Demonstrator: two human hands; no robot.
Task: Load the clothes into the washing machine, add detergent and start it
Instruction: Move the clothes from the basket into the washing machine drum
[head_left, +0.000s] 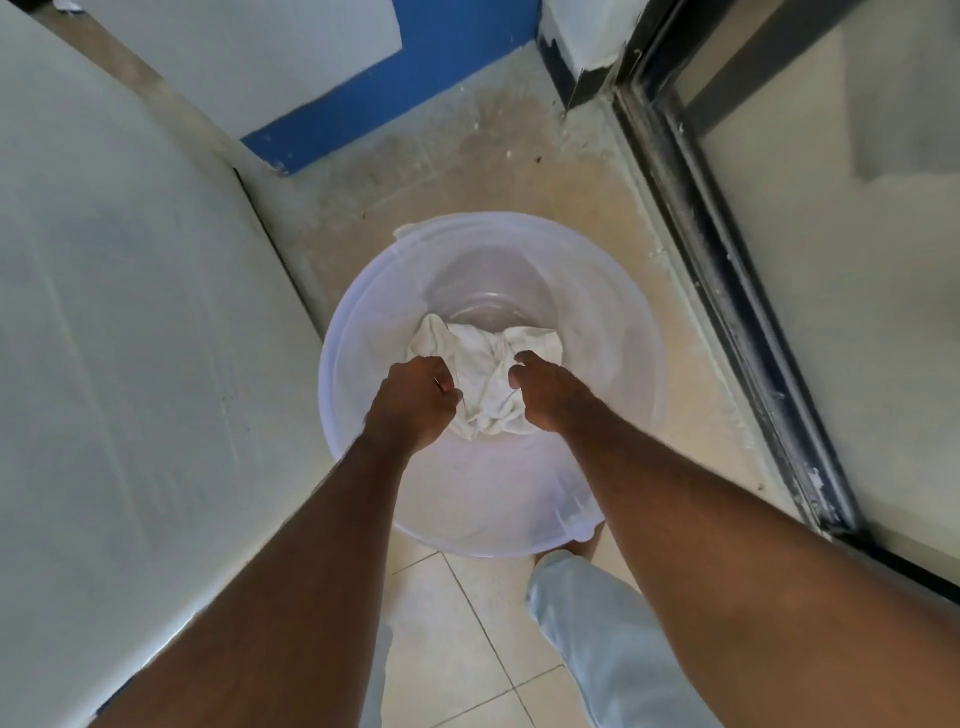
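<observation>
A crumpled white cloth (485, 371) lies at the bottom of a translucent plastic bucket (613, 322) standing on the floor. Both my arms reach down into the bucket. My left hand (415, 400) is closed on the cloth's left edge. My right hand (545, 389) rests on the cloth's right side with fingers curled, and its grip is hidden. The white top of the washing machine (130, 312) fills the left side of the view.
A dark-framed glass sliding door (727, 260) runs along the right. A blue and white wall (363, 78) stands at the back. My leg in light trousers (597, 639) and a bare foot stand on the tiled floor just before the bucket.
</observation>
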